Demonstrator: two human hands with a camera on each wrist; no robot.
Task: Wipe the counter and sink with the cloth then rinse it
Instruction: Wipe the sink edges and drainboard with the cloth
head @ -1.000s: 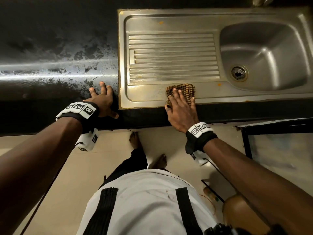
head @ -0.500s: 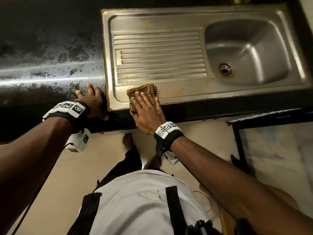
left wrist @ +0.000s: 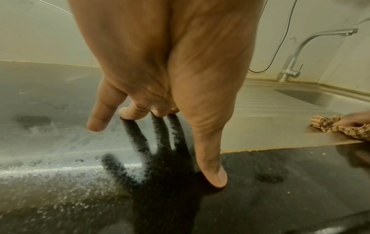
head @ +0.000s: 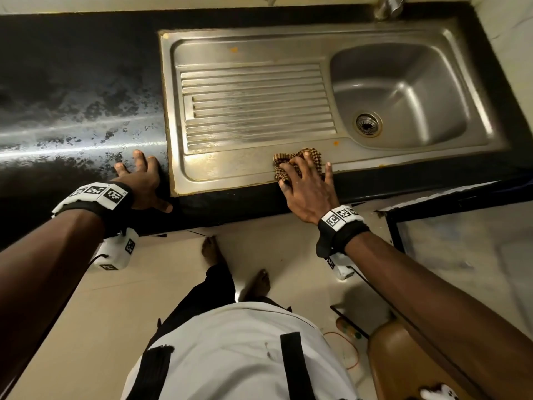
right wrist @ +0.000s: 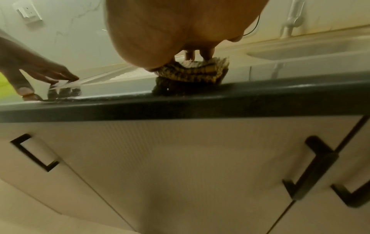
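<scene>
Sliding back rightward along the sink's [head: 432, 166] front rim, my right hand [head: 307, 187] presses flat fingers on the cloth [head: 297, 161]; my left hand [head: 142, 183], open, braces on the desk [head: 72, 111].

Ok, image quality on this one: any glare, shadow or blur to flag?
Head view: a bright streak of glare crosses the dark counter. Left wrist view: the left hand casts a hard dark shadow on that counter; foreground smeared. Right wrist view: soft throughout, the cloth and cabinet handles blurred.
</scene>
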